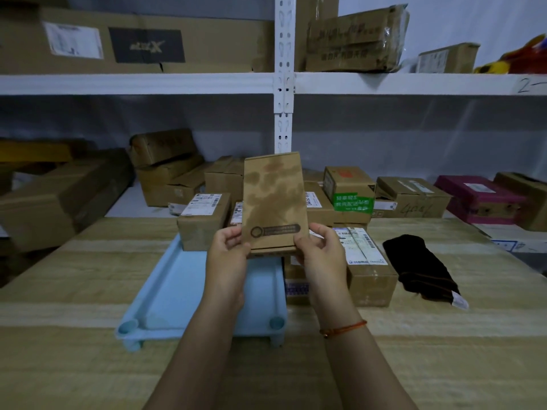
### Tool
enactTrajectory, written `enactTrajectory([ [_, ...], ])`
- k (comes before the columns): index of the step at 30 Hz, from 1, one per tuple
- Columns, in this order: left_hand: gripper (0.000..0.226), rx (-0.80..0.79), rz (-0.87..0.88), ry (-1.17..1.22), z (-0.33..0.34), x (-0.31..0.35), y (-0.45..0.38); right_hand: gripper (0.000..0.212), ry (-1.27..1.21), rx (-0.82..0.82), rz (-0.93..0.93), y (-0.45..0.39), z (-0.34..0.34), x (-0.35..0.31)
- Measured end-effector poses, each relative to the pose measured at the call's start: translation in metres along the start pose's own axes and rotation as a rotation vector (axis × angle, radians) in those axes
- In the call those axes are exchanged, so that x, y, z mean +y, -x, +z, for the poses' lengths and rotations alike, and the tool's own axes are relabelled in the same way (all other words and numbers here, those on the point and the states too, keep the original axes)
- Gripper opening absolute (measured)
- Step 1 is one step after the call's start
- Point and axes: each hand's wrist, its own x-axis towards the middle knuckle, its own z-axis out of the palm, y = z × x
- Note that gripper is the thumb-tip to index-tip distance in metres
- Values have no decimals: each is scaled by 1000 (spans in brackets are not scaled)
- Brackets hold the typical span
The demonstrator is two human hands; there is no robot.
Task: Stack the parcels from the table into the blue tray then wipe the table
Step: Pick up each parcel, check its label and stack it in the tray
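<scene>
I hold a flat stained brown parcel [273,202] up above the light blue tray [174,291]. My left hand [229,247] grips its lower left corner and my right hand [321,250] grips its lower right corner. One labelled cardboard parcel [202,220] sits at the tray's far left end. To the right of the tray, a labelled parcel [367,267] lies on the wooden table [74,335], with more parcels [349,193] stacked behind the one I hold. A black cloth [420,267] lies on the table at the right.
White metal shelving [283,84] stands behind the table, filled with cardboard boxes [165,167] and a magenta box [476,196]. A large box [59,196] lies on the lower shelf at the far left.
</scene>
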Motion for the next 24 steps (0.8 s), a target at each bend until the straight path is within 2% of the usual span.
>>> enactTrajectory([
  [4,31,-69,10,-114,-2,-4,8,37,71,-21,-140,14,1,0],
  [8,63,-199,-32,-129,0,-7,12,43,206,-63,-277,30,2,-1],
  [10,71,-253,-62,-78,2,-7,14,46,267,-71,-345,37,4,0],
  [17,45,-332,-132,135,0,-9,13,60,345,-207,-396,48,8,5],
  [24,36,-378,-255,476,-5,-10,7,36,274,-249,-416,51,10,6],
])
